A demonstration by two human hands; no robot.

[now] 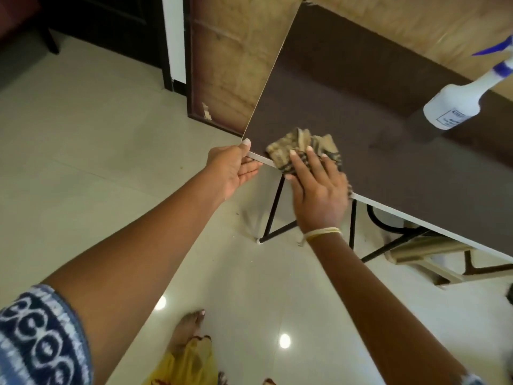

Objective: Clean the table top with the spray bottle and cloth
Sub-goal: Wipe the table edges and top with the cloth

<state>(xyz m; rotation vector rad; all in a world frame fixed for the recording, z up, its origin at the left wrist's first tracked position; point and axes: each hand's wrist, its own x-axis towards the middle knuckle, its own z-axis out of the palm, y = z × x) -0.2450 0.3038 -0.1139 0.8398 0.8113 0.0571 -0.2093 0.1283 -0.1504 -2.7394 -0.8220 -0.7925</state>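
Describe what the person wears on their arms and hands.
Both forearms are bare. The left arm shows a short sleeve in dark blue with white ring patterns. The right wrist carries a thin pale yellow band. The fingernails look pale and unvarnished.

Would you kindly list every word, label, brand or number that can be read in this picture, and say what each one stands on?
Spray bottle label: a boxed white label with several lines of dark print, too blurred and too small to read; no word can be quoted.
Cloth, table top and sleeve: patterns only, no lettering.
No other text shows.
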